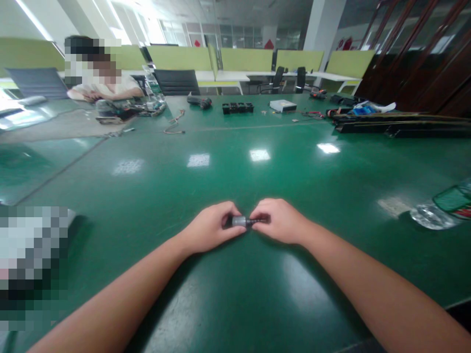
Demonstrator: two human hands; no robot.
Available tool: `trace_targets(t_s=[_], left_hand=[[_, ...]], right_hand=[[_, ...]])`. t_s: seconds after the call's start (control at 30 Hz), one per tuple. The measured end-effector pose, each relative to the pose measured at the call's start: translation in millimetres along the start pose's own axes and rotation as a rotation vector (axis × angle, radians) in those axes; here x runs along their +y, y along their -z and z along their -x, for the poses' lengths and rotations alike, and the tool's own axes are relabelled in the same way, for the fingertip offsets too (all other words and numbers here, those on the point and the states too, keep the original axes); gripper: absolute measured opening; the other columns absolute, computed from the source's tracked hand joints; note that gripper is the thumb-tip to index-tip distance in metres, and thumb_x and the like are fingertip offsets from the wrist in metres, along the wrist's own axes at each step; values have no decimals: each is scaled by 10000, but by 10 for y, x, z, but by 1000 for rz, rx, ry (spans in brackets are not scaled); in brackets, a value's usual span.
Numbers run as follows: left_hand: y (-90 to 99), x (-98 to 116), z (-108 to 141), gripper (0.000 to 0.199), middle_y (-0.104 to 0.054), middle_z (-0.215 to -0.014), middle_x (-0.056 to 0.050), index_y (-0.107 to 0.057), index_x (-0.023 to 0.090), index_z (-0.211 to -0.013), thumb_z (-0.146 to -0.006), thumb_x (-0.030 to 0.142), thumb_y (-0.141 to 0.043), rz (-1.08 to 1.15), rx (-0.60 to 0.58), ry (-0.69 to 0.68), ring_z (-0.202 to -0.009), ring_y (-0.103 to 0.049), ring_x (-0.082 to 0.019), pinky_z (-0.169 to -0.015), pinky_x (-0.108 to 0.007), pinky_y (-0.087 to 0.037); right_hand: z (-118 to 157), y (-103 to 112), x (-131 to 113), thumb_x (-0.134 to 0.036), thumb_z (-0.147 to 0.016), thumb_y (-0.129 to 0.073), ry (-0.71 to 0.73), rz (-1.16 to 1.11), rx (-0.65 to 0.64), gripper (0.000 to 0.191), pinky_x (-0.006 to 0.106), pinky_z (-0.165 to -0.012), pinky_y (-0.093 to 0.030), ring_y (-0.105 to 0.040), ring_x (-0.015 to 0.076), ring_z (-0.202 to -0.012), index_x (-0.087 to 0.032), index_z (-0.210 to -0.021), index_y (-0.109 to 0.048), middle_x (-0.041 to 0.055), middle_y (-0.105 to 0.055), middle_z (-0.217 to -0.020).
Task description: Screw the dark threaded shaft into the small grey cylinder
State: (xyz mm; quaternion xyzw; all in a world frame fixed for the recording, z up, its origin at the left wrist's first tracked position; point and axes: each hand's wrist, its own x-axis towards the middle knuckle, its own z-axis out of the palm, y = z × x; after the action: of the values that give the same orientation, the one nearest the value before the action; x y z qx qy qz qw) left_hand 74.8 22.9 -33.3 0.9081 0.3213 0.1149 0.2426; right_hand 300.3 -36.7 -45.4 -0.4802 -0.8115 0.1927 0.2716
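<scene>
In from the bench (235, 181)'s near edge, the left hand (209, 227) pinches a grey cylinder (239, 221), the right hand (284, 220) a dark shaft (250, 222), perhaps ridged; best kept aligned.

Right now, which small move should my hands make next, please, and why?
Perhaps turn the thin dark part gently with the right hand while the left hand steadies the grey cylinder: each hand pinches one, and they lie end to end.

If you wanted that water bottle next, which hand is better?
Probably the right hand: it's nearer the bottle than the left hand. Both have a grip on the small part, though, so right might need to let go first.
</scene>
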Motion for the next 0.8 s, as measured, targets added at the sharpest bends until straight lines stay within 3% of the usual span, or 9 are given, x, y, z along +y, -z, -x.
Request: trace_targets(t_s=[0.8], left_hand=[[-5,-8,6,295,-605,-774,7,-634,196,-944,-855,477,-634,15,6,1,-672,-534,-150,-600,-243,-370]], right_hand=[[29,60,4,-175,-796,-718,-46,-2,-19,93,245,-664,-421,-590,134,-726,-177,-883,-751,23,-688,-805]])
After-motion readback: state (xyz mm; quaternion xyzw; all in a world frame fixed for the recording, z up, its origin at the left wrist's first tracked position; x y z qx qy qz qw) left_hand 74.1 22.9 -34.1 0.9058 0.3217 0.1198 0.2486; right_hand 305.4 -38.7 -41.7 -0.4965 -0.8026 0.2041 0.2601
